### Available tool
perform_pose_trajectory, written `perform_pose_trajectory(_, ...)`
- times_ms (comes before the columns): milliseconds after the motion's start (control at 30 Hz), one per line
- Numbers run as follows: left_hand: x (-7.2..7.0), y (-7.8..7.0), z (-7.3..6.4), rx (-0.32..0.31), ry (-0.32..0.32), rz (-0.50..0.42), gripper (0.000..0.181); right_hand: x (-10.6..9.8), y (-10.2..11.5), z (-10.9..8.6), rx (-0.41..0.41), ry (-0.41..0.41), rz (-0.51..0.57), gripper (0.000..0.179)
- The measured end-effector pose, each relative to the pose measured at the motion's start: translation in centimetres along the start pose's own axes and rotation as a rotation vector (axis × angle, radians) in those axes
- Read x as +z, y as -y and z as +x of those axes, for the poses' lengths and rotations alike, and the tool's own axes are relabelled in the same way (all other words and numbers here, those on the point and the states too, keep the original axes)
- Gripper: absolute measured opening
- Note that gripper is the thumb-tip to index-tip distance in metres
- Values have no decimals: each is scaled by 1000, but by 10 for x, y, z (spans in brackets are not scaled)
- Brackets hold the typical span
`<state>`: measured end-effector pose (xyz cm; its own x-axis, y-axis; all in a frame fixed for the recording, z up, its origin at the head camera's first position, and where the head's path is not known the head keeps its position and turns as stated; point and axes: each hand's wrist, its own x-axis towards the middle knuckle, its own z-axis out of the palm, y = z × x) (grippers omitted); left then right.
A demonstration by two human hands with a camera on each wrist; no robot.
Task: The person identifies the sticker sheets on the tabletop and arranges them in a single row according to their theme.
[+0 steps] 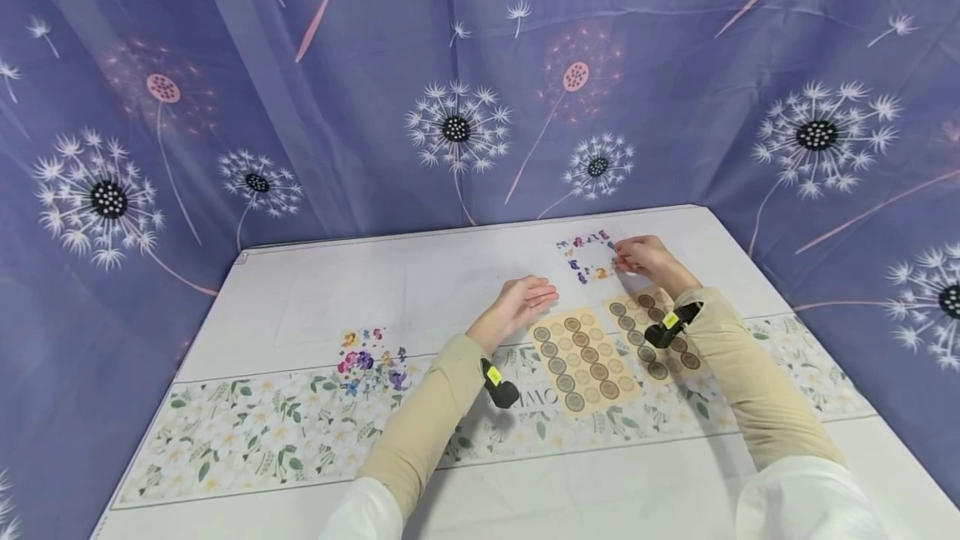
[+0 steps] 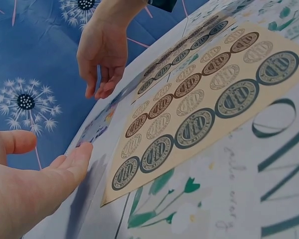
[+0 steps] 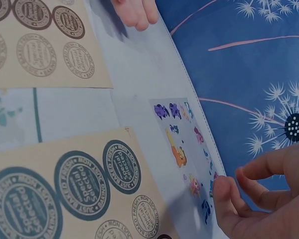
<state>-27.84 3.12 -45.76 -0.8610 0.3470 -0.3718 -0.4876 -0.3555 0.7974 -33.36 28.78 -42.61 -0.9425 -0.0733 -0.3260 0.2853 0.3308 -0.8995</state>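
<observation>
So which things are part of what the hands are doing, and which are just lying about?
Probably part of the job:
far colourful sticker sheet
right hand, right by that sheet
left hand, open nearby

Seemingly just lying about:
other colourful sticker sheet, off to the left
two tan label sheets
flowery table cover underneath

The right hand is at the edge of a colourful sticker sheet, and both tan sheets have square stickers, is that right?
Not quite: both tan sheets have round stickers, not square, as the right wrist view shows. The right hand is at the edge of a colourful sticker sheet.
</observation>
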Motion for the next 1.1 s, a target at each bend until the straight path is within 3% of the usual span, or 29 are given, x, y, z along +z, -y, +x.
perform_pose_trajectory(433, 6, 0, 8, -19, -5, -18, 45, -6, -2, 1, -38, -33, -27, 49)
perform_pose_trajectory(667, 12, 2, 13, -36, -17, 0, 46, -9, 0, 1, -10, -37, -54, 49)
perform_pose_trajectory(1100, 16, 4, 20, -31, -10, -23, 47, -9, -6, 8, 16, -92, -215, 51)
